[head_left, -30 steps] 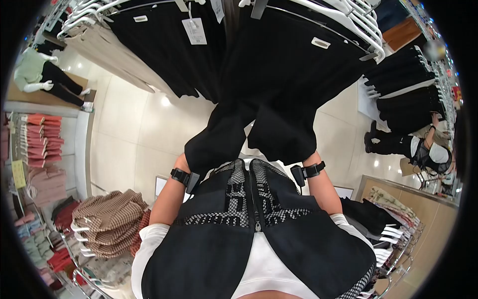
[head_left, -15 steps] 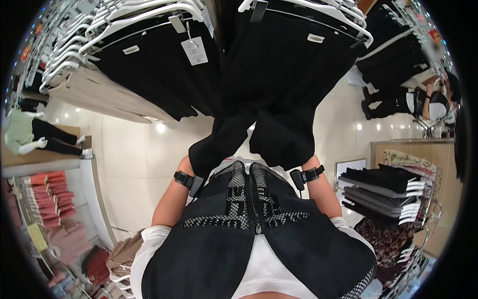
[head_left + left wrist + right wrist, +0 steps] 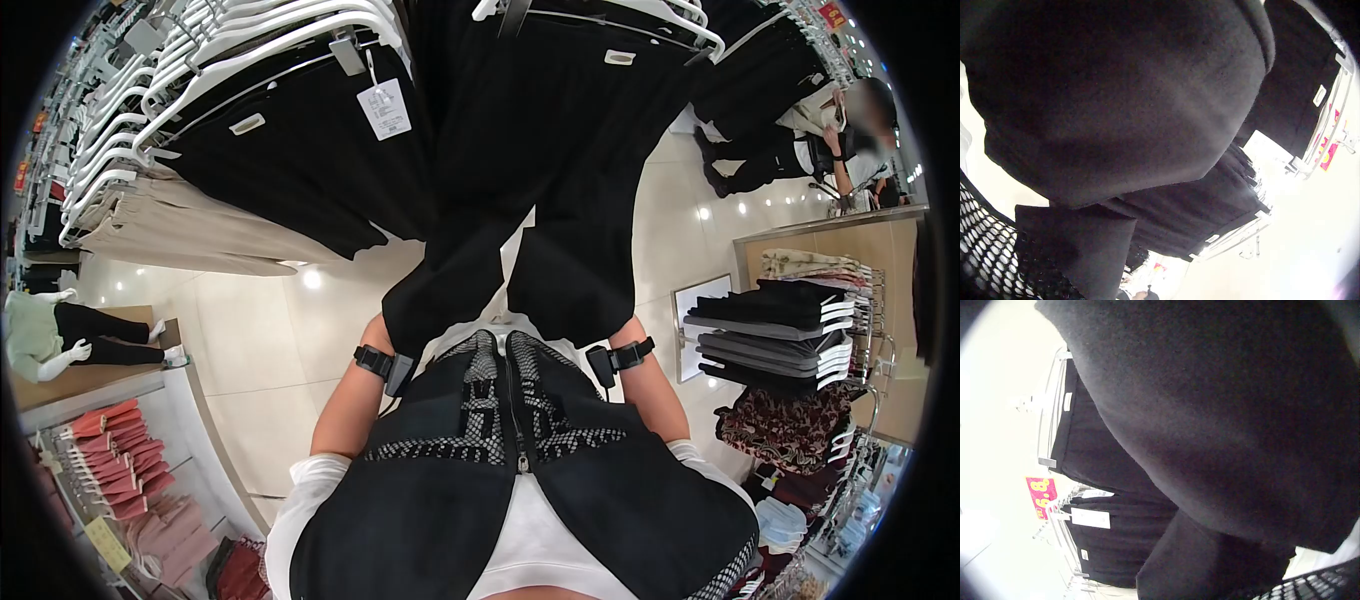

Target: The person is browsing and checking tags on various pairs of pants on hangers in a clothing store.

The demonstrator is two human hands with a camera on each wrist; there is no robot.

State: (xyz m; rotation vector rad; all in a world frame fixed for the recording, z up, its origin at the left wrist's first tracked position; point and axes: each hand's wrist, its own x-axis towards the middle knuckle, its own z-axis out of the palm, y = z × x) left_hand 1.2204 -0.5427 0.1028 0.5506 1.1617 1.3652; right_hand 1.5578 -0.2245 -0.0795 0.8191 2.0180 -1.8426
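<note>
Black trousers (image 3: pixel 560 130) hang from a white clip hanger (image 3: pixel 610 20), both legs drawn toward my body. My left hand (image 3: pixel 374 332) is at the end of the left-side leg (image 3: pixel 440 300), and my right hand (image 3: pixel 629 330) at the end of the other leg (image 3: pixel 570 285). Black cloth covers the fingers of both hands, so I cannot tell how they lie. The leg ends stand apart, with a narrow gap between them. In both wrist views, the dark fabric (image 3: pixel 1116 106) of the trousers (image 3: pixel 1229 425) fills much of the picture.
More black trousers (image 3: pixel 290 140) with a white price tag (image 3: pixel 384 108) hang at left, beside beige trousers (image 3: pixel 190 225). A mannequin (image 3: pixel 90 335) stands far left. At right are a rack of folded dark clothes (image 3: pixel 770 340) and another person (image 3: pixel 840 140).
The head view has turned, so the rack and surrounding shop have shifted in the picture. Both hands stay at the trouser leg ends, and the gap between the legs looks slightly longer.
</note>
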